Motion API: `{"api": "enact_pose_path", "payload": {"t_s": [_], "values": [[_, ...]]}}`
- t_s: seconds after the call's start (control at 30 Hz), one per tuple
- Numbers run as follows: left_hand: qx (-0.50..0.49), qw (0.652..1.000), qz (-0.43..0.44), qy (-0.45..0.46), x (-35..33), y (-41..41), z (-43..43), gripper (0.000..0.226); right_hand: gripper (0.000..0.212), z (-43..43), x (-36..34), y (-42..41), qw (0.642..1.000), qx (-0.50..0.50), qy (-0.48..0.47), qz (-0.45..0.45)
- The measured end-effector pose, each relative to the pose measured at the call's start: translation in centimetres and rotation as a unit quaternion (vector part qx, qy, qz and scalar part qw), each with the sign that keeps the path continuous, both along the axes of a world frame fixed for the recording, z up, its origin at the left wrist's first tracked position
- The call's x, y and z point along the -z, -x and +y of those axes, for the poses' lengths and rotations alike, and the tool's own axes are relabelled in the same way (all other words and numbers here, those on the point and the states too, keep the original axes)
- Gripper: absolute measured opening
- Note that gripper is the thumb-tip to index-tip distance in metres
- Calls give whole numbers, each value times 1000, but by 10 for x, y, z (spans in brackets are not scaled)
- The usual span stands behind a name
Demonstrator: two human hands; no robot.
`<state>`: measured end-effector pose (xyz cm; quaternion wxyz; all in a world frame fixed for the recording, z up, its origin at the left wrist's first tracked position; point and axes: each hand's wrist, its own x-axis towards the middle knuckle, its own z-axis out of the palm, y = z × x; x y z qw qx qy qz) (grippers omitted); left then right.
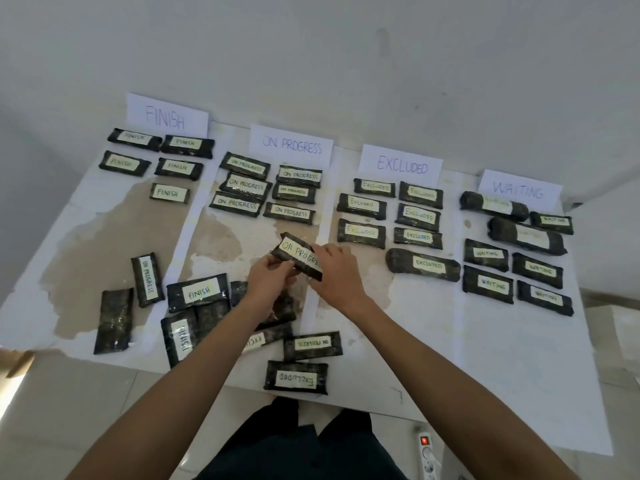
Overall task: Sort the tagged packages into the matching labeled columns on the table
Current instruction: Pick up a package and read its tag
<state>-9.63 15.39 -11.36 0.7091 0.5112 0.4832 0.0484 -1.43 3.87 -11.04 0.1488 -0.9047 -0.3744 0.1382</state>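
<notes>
1. Nearest the person, at the front edge of the table [519, 393], sits the unsorted pile: an EXCLUDED package [296, 377] flipped upside down, an ON PROGRESS one [312, 345] just behind it, plus a FINISH package [198, 291] and a few lying tag-down so you can't read them. Looks like they were just dumped there, which is why they point every which way.

2. A bit further in, both hands share 1 package tagged ON PROGRESS [298, 256]. The left hand [268, 277] pinches its near-left end, the right hand [334, 271] is closed over its right end. It's lifted above the table and tilted toward the head, I'd guess so the tag can be read.

3. It's hovering right over the bare lower part of the ON PROGRESS lane, so probably it only needs setting down below the 6 already there.

4. Farther back are the sorted rows: 5 under the FINISH sign [167, 116], 6 under the ON PROGRESS sign [291, 146], 7 under the EXCLUDED sign [401, 165], roughly 7 under the WAITING sign [519, 190]. The signs lean against the wall so each lane's name is readable.
</notes>
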Motion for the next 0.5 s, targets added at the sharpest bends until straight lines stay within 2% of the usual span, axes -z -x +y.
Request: {"api": "enact_pose_path", "payload": {"t_s": [0.17,0.3,0.4,0.5], "values": [[51,992,67,-96,21,-6,56,30,57,52,24,-29,999,-7,33,-3],[129,969,82,-194,30,6,90,28,61,77,41,-42,997,-32,64,22],[218,937,74,-263,37,21,107,27,66,85,47,-46,994,-56,82,49],[325,880,56,-342,45,39,114,30,68,88,49,-49,992,-54,94,65]]}}
